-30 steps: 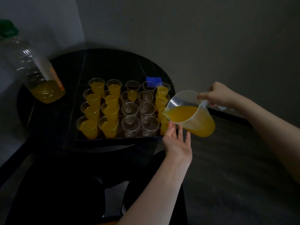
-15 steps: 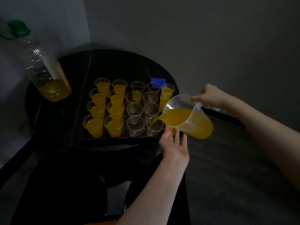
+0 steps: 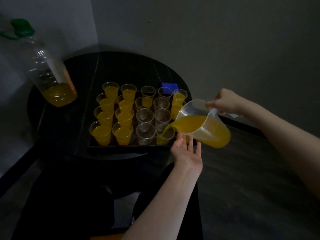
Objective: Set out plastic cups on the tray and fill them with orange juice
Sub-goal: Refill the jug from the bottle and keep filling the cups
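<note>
A dark tray (image 3: 121,147) on the round black table (image 3: 72,118) holds several clear plastic cups in rows. The two left columns and the right column are full of orange juice; several cups in the middle columns are empty. My right hand (image 3: 223,101) grips the handle of a clear jug (image 3: 206,123), tilted left, and a stream of juice runs from its spout into the front cup of the fourth column (image 3: 164,135). My left hand (image 3: 187,151) is held palm up, fingers straight, just under the jug at the tray's front right corner.
A large clear bottle (image 3: 52,75) with a green cap and a little juice left stands at the table's far left. A blue object (image 3: 169,85) lies behind the tray. Walls close in behind; my dark-clothed legs (image 3: 86,196) are below the table edge.
The jug has tipped further and moved left over the tray; juice now streams into the front cup. My left hand has stayed under the jug.
</note>
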